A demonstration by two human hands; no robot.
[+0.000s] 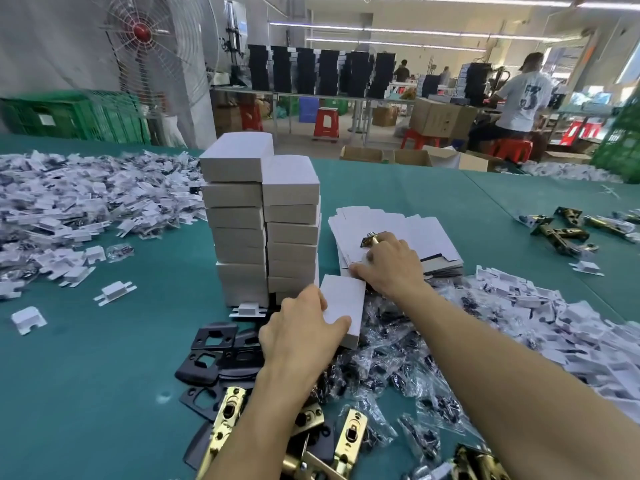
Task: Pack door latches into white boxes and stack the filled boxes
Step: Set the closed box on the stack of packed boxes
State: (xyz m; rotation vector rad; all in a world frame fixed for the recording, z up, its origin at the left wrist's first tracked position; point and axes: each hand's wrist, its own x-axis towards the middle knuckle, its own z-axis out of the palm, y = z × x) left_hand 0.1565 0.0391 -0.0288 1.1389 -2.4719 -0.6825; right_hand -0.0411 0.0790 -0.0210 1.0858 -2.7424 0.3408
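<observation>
left hand: grips white box, thumb over its top.
right hand: fingers curled round brass latch, thumb on flat blanks.
box axis: runs away from the person.
stacks: just beyond-left of the box; left hand nearer, likely the stacker.

A green tabletop carries two touching stacks of white boxes near its middle, with a sheaf of flat box blanks just to their right. A broad heap of white card inserts and small bags spreads along the far left side; a second heap runs down the right side toward the near edge. Black plates and brass latches lie at the near edge, more latches near the right edge, and loose inserts lie left of the stacks
</observation>
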